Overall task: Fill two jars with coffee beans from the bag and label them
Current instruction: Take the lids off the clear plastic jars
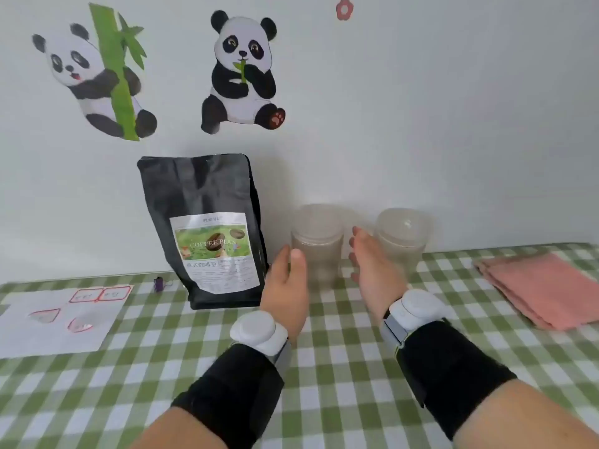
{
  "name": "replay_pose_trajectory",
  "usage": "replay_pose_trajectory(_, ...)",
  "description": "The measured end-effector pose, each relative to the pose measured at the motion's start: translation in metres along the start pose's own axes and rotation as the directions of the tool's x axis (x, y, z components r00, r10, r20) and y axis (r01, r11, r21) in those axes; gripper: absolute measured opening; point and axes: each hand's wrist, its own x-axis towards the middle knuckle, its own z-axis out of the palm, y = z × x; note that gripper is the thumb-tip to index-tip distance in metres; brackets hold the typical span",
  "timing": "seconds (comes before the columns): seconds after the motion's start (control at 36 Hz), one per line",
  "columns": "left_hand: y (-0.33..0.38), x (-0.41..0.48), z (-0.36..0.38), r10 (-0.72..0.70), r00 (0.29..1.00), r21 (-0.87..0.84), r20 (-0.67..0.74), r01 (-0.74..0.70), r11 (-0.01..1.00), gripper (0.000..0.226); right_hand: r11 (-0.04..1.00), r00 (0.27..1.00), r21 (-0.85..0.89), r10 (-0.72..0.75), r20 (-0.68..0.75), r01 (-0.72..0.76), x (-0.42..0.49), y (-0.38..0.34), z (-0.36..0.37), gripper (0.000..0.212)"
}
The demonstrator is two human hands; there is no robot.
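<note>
While spread to either side of the left jar (319,254), holding nothing: left hand (287,280) loose-fingered at its left, right hand (372,264) loose-fingered at its right, between it and the right jar (402,241). Too blurred to tell whether touching. Both jars clear and upright, near the wall.

Just left of the left hand, standing on the green checked tablecloth (324,367): black bag (204,196), its white label reading "COFFEE BEAN" over a line of Chinese characters, smaller print unreadable. Farther left, lying flat: white sheet (39,338) with red-bordered labels (100,294), writing too small to read. Far right: folded pink cloth (544,286). On the wall above: two panda stickers (241,72).
</note>
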Motion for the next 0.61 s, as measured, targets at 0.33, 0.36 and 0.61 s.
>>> replay_pose_trajectory(0.33,-0.007,0.003,-0.007,-0.004,0.997,-0.161,0.079,0.016,0.987,0.053,0.999,0.997,-0.001,0.035,0.064,-0.035,-0.01,-0.006,0.004,0.083)
replay_pose_trajectory(0.36,-0.003,-0.007,-0.008,0.036,0.996,-0.145,0.082,-0.024,0.989,0.049,1.0,0.998,0.004,0.028,0.062,-0.028,-0.018,-0.01,0.001,0.082)
replay_pose_trajectory(0.61,0.034,-0.087,-0.056,0.268,0.921,0.155,0.282,-0.319,0.935,0.056,0.994,0.991,0.111,0.007,0.133,-0.022,-0.111,-0.07,-0.019,0.045)
